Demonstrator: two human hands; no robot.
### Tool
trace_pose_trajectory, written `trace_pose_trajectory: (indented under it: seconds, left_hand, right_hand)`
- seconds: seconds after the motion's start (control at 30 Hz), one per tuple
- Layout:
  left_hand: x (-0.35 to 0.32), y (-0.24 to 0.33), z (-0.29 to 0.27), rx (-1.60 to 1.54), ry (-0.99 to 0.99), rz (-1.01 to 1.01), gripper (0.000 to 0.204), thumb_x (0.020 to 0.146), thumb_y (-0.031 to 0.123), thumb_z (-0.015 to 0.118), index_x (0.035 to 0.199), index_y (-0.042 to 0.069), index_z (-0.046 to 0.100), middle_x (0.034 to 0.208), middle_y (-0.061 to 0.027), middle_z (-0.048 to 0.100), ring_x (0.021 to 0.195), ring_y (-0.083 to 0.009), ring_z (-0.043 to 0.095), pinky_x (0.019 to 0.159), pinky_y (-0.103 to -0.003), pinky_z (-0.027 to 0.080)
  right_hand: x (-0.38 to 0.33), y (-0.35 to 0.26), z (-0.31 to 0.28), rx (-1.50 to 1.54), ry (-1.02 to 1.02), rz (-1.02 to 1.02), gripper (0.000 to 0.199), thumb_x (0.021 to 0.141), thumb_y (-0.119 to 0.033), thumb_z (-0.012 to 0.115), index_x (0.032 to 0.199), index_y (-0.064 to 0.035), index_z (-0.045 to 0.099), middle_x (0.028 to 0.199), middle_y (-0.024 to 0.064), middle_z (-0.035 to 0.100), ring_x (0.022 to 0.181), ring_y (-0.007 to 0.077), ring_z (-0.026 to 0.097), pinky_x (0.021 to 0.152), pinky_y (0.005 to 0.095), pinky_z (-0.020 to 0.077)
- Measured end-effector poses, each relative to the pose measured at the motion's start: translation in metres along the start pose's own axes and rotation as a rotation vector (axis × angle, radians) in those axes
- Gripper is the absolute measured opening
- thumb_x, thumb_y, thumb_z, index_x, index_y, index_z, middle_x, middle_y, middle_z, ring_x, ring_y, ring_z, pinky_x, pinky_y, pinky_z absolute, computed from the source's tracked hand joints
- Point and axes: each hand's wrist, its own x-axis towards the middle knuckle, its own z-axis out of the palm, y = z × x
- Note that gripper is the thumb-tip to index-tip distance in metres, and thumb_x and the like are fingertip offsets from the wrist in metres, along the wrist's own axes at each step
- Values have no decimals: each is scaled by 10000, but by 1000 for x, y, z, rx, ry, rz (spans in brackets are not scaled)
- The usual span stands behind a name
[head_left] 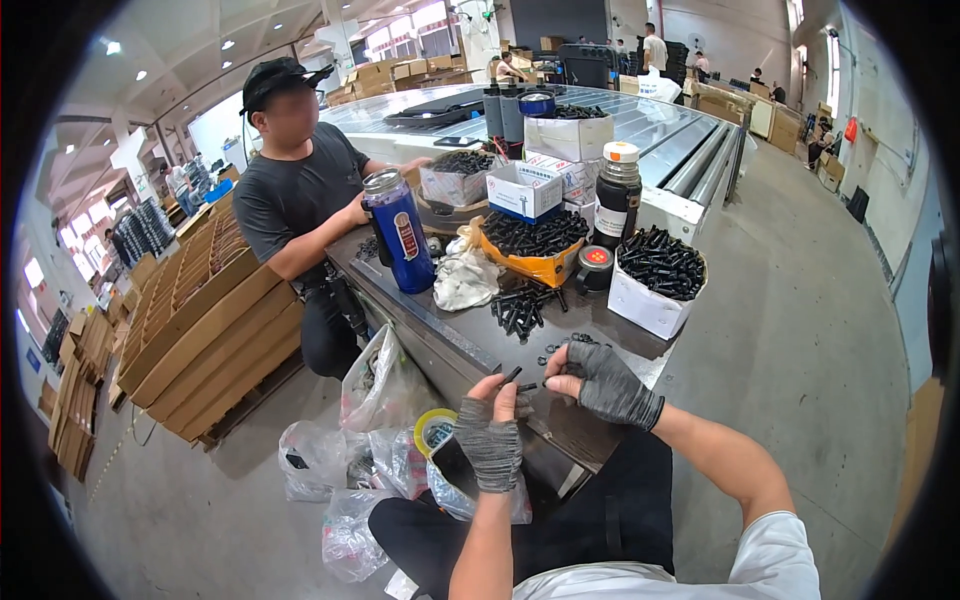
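My left hand [488,445], in a grey fingerless glove, pinches a short black cylindrical piece [513,375] above the near edge of the dark table [455,330]. Close to it on the right is my right hand [612,388], gloved alike, its thumb and fingertips pressed together; whatever they hold is too small to make out. Small black rings [553,349] lie on the tabletop just beyond the right hand. Farther back is a loose heap of black pieces [525,308]. A white box [648,312] heaped with similar pieces stands to the right.
An orange-edged container [545,268], a white cloth [467,280], a blue bottle [408,245] and a black flask [617,195] crowd the table. Across its left side stands a co-worker [300,165]. Plastic bags [385,400] and yellow tape [425,422] sit below, near my legs.
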Motion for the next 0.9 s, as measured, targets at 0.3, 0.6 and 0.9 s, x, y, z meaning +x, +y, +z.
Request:
trace_pose_trajectory:
  seconds: [0.3,0.6,0.9]
  left_hand:
    - [-9,7,7,-499,-9,-319,226,953,106,661,1138,-17,619,980,-123,696,894,-174,659,817,-276,528]
    - [-20,11,8,-481,62,-259,219,960,131,659,1114,-23,634,1008,-104,686,887,-182,661,820,-289,537]
    - [-19,9,0,-644,58,-408,249,962,141,658,1156,-5,606,975,-135,697,808,-186,667,739,-292,561]
  right_hand:
    - [5,-17,2,201,-71,98,222,935,-176,685,1050,14,675,895,60,688,740,112,647,652,267,535]
    - [12,-33,1,194,-143,140,237,932,-199,680,1050,6,699,954,64,716,822,119,655,746,278,526]
    - [21,-15,-12,-468,28,-303,191,884,-146,674,1046,-48,696,892,121,656,846,254,655,764,356,514]
